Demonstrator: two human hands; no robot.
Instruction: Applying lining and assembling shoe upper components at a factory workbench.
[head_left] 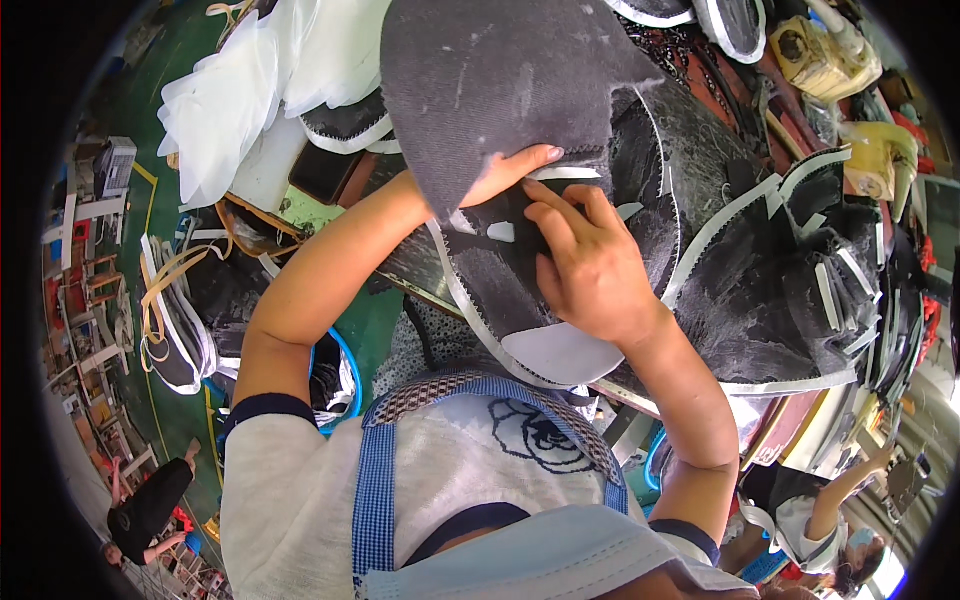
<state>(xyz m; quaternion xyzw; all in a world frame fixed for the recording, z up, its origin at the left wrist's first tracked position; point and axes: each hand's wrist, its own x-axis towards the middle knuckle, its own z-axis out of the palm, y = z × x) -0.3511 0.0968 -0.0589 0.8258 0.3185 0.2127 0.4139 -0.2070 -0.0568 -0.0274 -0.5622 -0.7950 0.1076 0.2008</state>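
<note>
A black fabric panel point(480, 262) with a white stitched border lies in front of me, whitish patches on it. A dark grey fabric piece point(490, 75) is raised over its far part. My left hand point(505, 175) reaches in from the left, closed on the grey piece's near edge; its thumb shows, its other fingers are mostly hidden. My right hand point(600, 262) is closed over the panel with bent fingers, a fingertip at the left end of a narrow white strip point(568, 173). A smaller white piece point(501, 232) lies left of that hand.
More white-edged black panels point(760, 290) are piled at right. White translucent sheets point(225, 110) and a dark phone-like slab point(325, 170) are at left. Tape-wrapped yellowish containers point(820, 60) stand far right. A blue-rimmed basket point(350, 370) sits below the table; other people point(150, 515) are farther off.
</note>
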